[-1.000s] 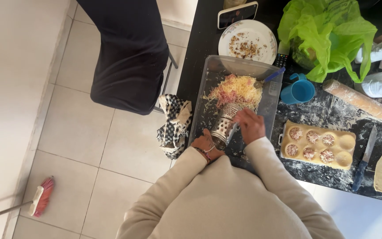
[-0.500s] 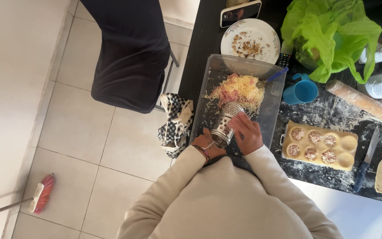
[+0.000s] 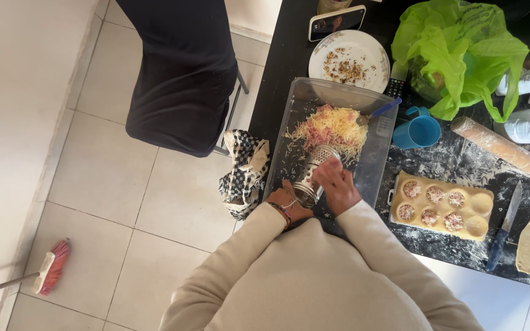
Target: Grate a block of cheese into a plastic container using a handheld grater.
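Down at the near edge of the dark surface (image 3: pixel 289 55), my left hand (image 3: pixel 289 205) is closed around the lower end of a round metal grater (image 3: pixel 314 175), which leans tilted into a clear plastic tub (image 3: pixel 305 98). My right hand (image 3: pixel 337 184) presses against the grater's side with fingers curled, gripping something small against the metal (too hidden under my fingers to name). Past the grater, toward the tub's far end, lies a heap of shredded cheese (image 3: pixel 332 125) with pink bits mixed through it, and loose shreds trail along the tub's left wall. A blue-handled utensil (image 3: pixel 383 110) rests over the tub's right rim.

Just beside the tub on the right stands a blue mug (image 3: pixel 418 130). Nearer the front edge sits a mould tray draped in dough (image 3: pixel 443 205), its hollows filled, on a floured patch. A knife (image 3: pixel 504 230) lies to its right, and a rolling pin (image 3: pixel 501 150) slants beyond it. At the far edge are a white plate with crumbs (image 3: pixel 349 61), a phone (image 3: pixel 337 21) and a green bag (image 3: pixel 461 52). A patterned cloth (image 3: pixel 243 175) hangs off the surface's left edge, and a broom (image 3: pixel 50 270) lies on the tiled floor.
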